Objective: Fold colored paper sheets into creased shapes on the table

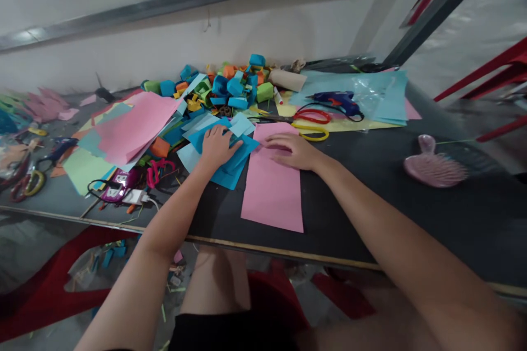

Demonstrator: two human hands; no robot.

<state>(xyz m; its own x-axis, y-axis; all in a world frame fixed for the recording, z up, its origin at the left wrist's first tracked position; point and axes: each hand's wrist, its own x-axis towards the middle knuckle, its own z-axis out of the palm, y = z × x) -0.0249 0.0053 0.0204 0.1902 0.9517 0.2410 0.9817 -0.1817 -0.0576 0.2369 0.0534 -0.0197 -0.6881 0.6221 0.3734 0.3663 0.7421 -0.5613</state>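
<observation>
My left hand (218,148) rests with fingers spread on a small pile of blue paper pieces (231,173). Just right of it, my right hand (294,151) lies flat on the upper part of a pink paper strip (272,197), fingers stretched out toward the left. The strip reaches down toward the table's front edge. Beyond my right hand lie scissors (310,123) with one red and one yellow handle loop. Their blades point left, partly over the papers.
A heap of folded coloured paper pieces (234,88) stands by the wall, beside a cardboard tube (287,80). Behind the scissors lies a blue glue gun (340,101). Pink paper sheets (135,123) are stacked at left. A pink hairbrush (434,167) lies at right on the black table (349,219).
</observation>
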